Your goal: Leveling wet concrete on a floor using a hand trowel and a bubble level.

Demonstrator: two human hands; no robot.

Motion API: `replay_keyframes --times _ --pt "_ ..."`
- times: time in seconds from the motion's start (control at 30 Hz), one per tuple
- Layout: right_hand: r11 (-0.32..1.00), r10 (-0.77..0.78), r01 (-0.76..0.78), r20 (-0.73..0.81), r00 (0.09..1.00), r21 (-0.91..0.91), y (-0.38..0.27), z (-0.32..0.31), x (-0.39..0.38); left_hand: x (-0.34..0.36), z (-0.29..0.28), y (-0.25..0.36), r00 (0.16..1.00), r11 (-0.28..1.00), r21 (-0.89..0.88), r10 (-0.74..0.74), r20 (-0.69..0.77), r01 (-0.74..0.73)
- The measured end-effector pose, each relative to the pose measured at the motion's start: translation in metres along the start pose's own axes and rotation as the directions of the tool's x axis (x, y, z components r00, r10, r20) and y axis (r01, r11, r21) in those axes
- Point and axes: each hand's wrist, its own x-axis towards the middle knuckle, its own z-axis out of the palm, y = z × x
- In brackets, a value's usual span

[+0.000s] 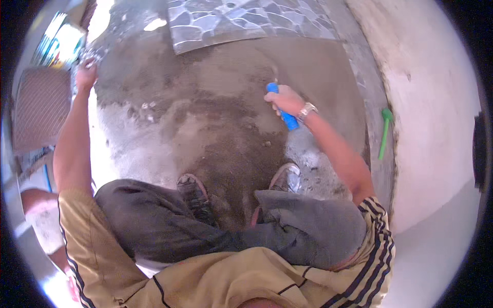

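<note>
My right hand (288, 100), with a metal-banded watch at the wrist, is wrapped round the blue handle of a trowel (290, 122). The tool's metal neck rises beyond my fingers; its blade is hard to make out against the wet grey-brown mortar (221, 74) spread over the floor. At the far left, my left hand (86, 76) has its fingers curled closed beside the bright edge of the floor. Something small and pale shows at those fingertips, too blurred to name.
Beyond the mortar lies a sheet of stone-patterned flooring (246, 23). A green hammer-shaped tool (385, 132) rests by the pale wall (426, 102) on the right. To the left are a brown ridged panel (42, 108) and another person's bare limb (38, 200). My shoes (197, 197) stand on the floor.
</note>
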Motion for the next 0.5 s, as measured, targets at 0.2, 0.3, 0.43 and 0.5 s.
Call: replay_keyframes --times 0.2,0.3,0.43,0.5 --pt "0.989 -0.053 0.09 -0.282 0.958 0.12 0.045 -0.028 -0.061 0.022 -0.022 -0.098 0.981 0.82 -0.55 -0.064 0.183 0.156" --pt "0.873 0.209 0.007 -0.387 0.898 0.487 0.108 -0.075 -0.082 0.021 -0.017 -0.101 0.986 0.909 -0.385 -0.127 0.103 0.158" --pt "0.834 0.433 -0.12 -0.504 0.747 0.538 0.178 -0.148 -0.12 0.018 -0.002 -0.096 0.972 0.874 -0.425 -0.213 0.104 0.237" --pt "0.86 0.443 -0.205 -0.483 0.756 0.468 0.177 -0.154 -0.119 0.011 -0.004 -0.101 0.963 0.838 -0.478 -0.259 0.078 0.264"
